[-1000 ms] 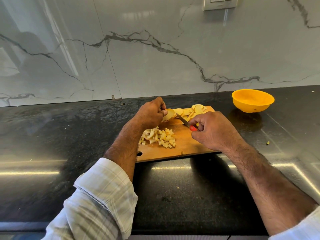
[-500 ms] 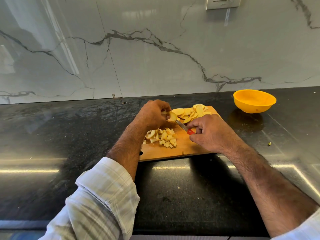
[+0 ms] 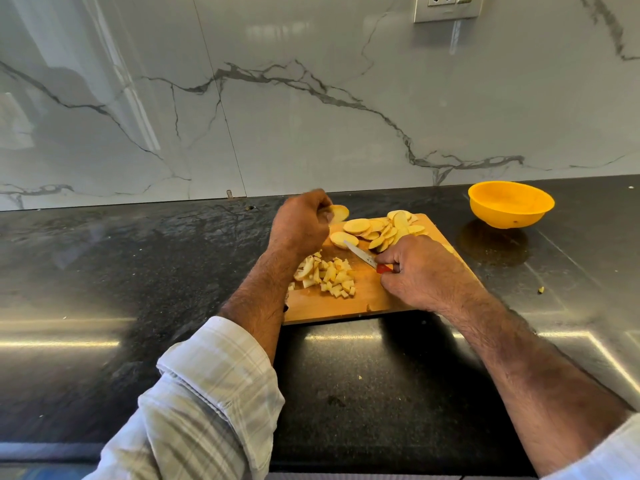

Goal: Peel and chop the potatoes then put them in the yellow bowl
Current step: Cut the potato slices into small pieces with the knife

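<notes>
A wooden cutting board [image 3: 374, 299] lies on the black counter. Several round potato slices [image 3: 377, 230] are spread over its far half, and a heap of small potato cubes [image 3: 329, 275] sits near its left side. My left hand [image 3: 301, 223] is raised over the board's far left corner and pinches one potato slice [image 3: 340, 213]. My right hand [image 3: 422, 271] grips a small red-handled knife [image 3: 363, 257], its blade pointing left toward a slice on the board. The yellow bowl [image 3: 510, 204] stands on the counter to the right of the board; nothing shows inside it.
The black counter [image 3: 138, 271] runs to a marble wall at the back, which carries a socket [image 3: 446, 6] at the top right. A small potato scrap [image 3: 540, 289] lies on the counter right of the board.
My left hand has lifted a potato slice up and away from the pile toward the board's far left. My right hand and the knife have barely shifted.
</notes>
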